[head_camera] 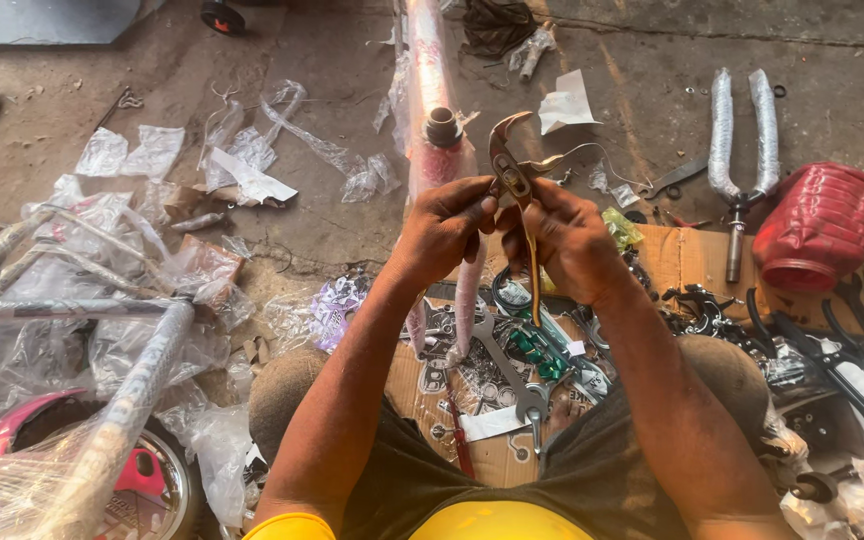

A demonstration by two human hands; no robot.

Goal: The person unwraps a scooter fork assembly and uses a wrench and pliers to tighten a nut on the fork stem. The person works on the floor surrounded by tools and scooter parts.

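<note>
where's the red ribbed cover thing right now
In the head view the red ribbed cover lies on the ground at the far right, just right of the plastic-wrapped fork and beyond the right hand.

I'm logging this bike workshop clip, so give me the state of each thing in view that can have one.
left hand: closed on the brake caliper
right hand: closed on the brake caliper
brake caliper: held up in both hands, thin cable trailing to the right
pink frame tube: plastic-wrapped, lying on the floor
fork: wrapped, lying on the cardboard's edge
spanner: lying flat on the cardboard
red saddle: lying on its side
</note>
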